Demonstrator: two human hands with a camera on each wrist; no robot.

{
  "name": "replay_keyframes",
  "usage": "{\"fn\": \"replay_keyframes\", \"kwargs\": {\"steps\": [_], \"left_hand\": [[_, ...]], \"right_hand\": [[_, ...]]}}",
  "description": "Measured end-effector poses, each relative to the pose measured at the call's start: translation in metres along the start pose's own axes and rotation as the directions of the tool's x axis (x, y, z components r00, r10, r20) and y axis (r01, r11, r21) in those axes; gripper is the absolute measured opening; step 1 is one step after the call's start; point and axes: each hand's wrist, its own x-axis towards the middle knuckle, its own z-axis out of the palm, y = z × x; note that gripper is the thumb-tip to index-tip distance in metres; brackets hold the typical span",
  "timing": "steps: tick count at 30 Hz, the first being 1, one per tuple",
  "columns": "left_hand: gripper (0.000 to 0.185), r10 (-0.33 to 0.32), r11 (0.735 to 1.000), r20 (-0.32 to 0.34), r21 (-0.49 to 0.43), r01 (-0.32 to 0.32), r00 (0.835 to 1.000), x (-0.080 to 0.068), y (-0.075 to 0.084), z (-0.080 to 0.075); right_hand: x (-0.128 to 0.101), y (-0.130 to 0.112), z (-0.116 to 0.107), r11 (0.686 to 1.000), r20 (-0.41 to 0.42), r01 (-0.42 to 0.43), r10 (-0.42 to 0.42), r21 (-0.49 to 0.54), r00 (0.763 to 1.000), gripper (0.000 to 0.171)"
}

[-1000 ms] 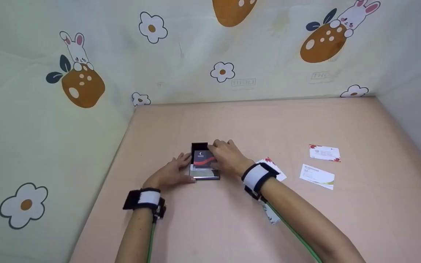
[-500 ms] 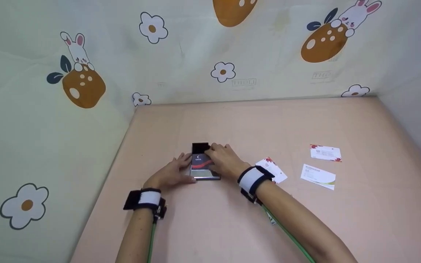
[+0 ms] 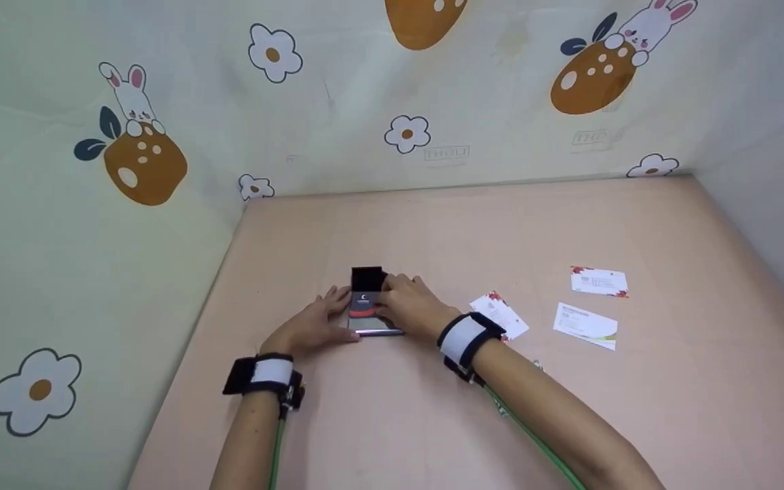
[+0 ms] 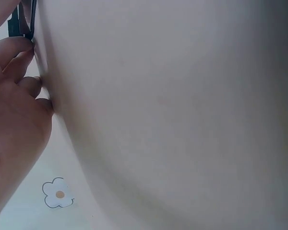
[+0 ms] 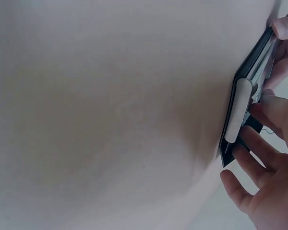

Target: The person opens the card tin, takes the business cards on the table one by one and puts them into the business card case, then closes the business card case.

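A black and silver business card case [image 3: 367, 279] lies opened out on the table in the head view. A dark business card [image 3: 362, 304] with a red wave lies in it. My left hand [image 3: 309, 328] holds the case by its left side, with the thumb at its near left corner. From the right, my right hand [image 3: 414, 306] pinches the dark card near its right edge; its fingertips are partly hidden in the head view. The right wrist view shows the case [image 5: 239, 110] edge-on, with the right hand's fingers [image 5: 237, 189] spread beside it.
A red-cornered white card [image 3: 499, 315] lies near the right wrist. Farther right lie another red-cornered card [image 3: 599, 281] and a white card with a green-yellow corner [image 3: 586, 327]. Bits of a patterned card [image 3: 501, 407] show under the right forearm. Patterned cloth stands behind the table.
The dark card has slid toward the near edge and leftward in the case, uncovering more black behind it. My right hand has moved slightly left and nearer with it. The left hand keeps its hold.
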Motion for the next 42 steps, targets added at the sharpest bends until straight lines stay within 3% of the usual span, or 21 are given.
{"fn": "replay_keyframes", "kwargs": {"steps": [13, 23, 32, 37, 42], "left_hand": [[0.092, -0.017, 0.999, -0.001, 0.027, 0.017, 1.000, -0.003, -0.002, 0.001], [0.090, 0.027, 0.999, -0.002, 0.034, -0.027, 1.000, -0.003, -0.003, 0.001], [0.090, -0.011, 0.999, -0.008, 0.039, 0.011, 1.000, -0.002, -0.001, 0.002], [0.090, -0.001, 0.999, -0.006, 0.038, 0.002, 1.000, -0.001, 0.001, 0.001], [0.089, 0.017, 0.999, -0.002, 0.038, -0.017, 1.000, 0.000, 0.002, 0.001]], "right_hand": [[-0.015, -0.008, 0.009, 0.998, 0.032, 0.062, -0.061, -0.012, 0.998, 0.039], [-0.026, -0.010, 0.012, 0.992, -0.018, 0.124, -0.125, -0.014, 0.992, 0.043], [-0.030, -0.009, 0.016, 0.992, -0.040, 0.122, -0.123, -0.033, 0.992, 0.046], [-0.032, -0.010, 0.016, 0.990, -0.048, 0.125, -0.128, -0.062, 0.991, 0.044], [-0.032, -0.009, 0.012, 0.993, -0.036, 0.111, -0.112, -0.029, 0.993, 0.043]]}}
